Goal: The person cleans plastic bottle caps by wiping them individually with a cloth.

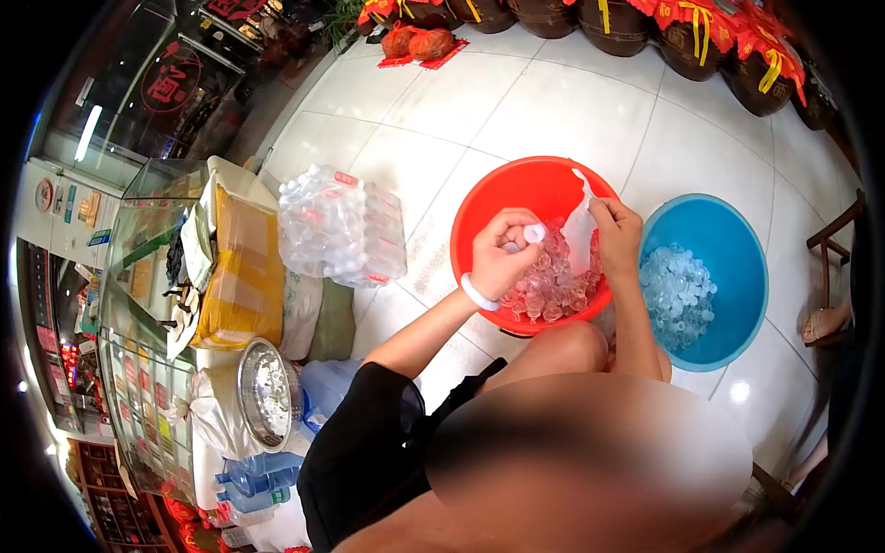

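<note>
My left hand (499, 256), with a white band on the wrist, pinches a small white translucent plastic stopper (534, 233) above the red basin (493, 198). Between the closed fingers of my right hand (618, 238) hangs a thin white cloth (579, 236), also over that basin. Many small clear stoppers (546, 293) are piled in the red basin below both hands. To the right, a blue basin (749, 253) contains a heap of similar whitish stoppers (678, 293).
Shrink-wrapped bottles (341, 224) stand on the tiled floor at left, beside a yellow-taped carton (249, 267) and a glass case (138, 304). A steel bowl (247, 405) sits nearer me. Dark jars (619, 28) line the back. Another person's foot (823, 324) shows at right.
</note>
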